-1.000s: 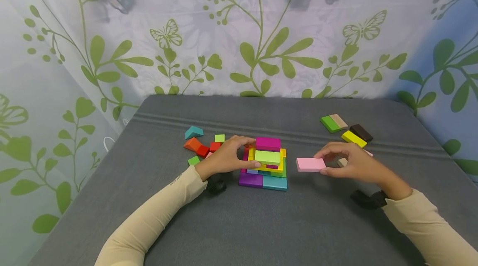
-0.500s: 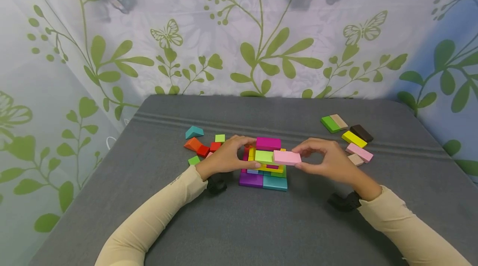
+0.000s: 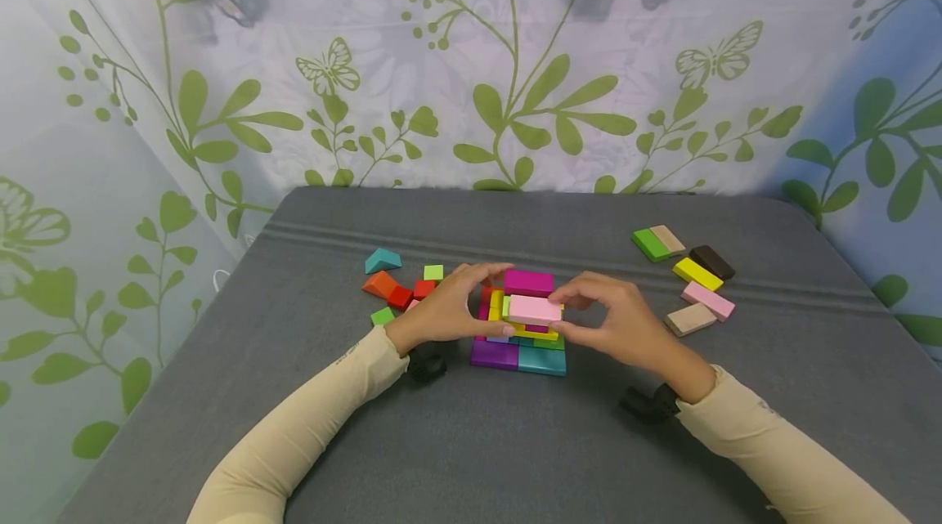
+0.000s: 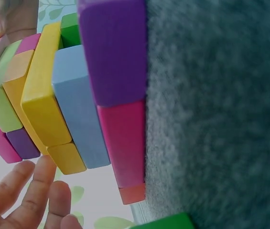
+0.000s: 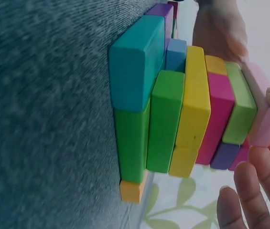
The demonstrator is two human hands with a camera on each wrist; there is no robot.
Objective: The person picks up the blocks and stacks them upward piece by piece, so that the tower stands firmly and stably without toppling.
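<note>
In the head view, my right hand [image 3: 621, 324] pinches the right end of a pink block [image 3: 534, 309] between thumb and fingers. That block lies over a light green block [image 5: 241, 102] near the top of a stack of coloured wooden blocks. My left hand [image 3: 449, 307] is at the stack's left side, its thumb in front and fingers behind; in the left wrist view its fingertips are near an orange block [image 4: 19, 67]. Behind the pink block shows a magenta block [image 3: 528, 283]. Purple [image 3: 495, 355] and teal [image 3: 542, 360] blocks form the front of the base.
Left of the stack lie several loose blocks, including teal [image 3: 383, 261], orange [image 3: 379, 285] and red [image 3: 400, 297] ones. To the right are green [image 3: 649, 244], dark brown [image 3: 712, 261], yellow [image 3: 697, 273], pink [image 3: 708, 300] and natural wood [image 3: 690, 319] blocks. A patterned cloth [image 3: 471, 58] hangs behind the table.
My right hand has carried the pink block leftward from beside the stack to over the light green block. My left hand has stayed at the stack's left side, barely moving.
</note>
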